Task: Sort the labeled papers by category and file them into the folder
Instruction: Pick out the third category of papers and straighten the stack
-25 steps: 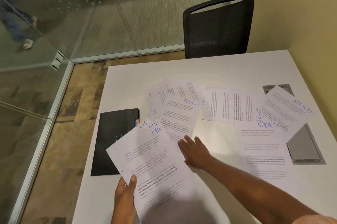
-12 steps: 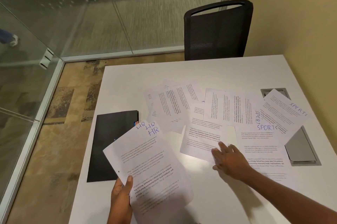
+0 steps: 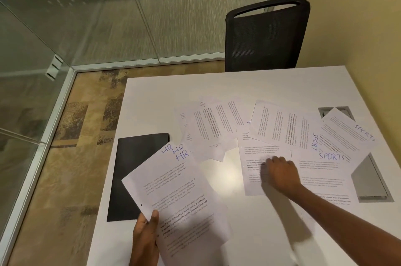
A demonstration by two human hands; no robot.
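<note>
Head view, mid-sort: gripping the HR stack (image 3: 173, 190) in the left hand (image 3: 144, 237) beside the closed black folder (image 3: 130, 174) on the desk (image 3: 217, 88), resting the right hand (image 3: 280, 172) on a loose sheet (image 3: 251, 183) by the SPORTS papers (image 3: 332, 157), grip too blurred to tell. Next, probably: uncover that sheet's hidden label, then pile accordingly.

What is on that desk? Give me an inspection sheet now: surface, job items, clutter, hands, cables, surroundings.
Surface: white table, with a grey hatch lid at its right edge.
Job's things: HR papers held up; SPORTS sheets spread at right; fanned sheets mid-table, labels hidden; black folder lying flat at left.
Clutter: nothing seen.
Hands: left hand grips the HR papers; right hand rests on a loose sheet, blurred, grip unclear.
Cables: nothing seen.
Surroundings: black chair, glass wall, yellow wall.
</note>
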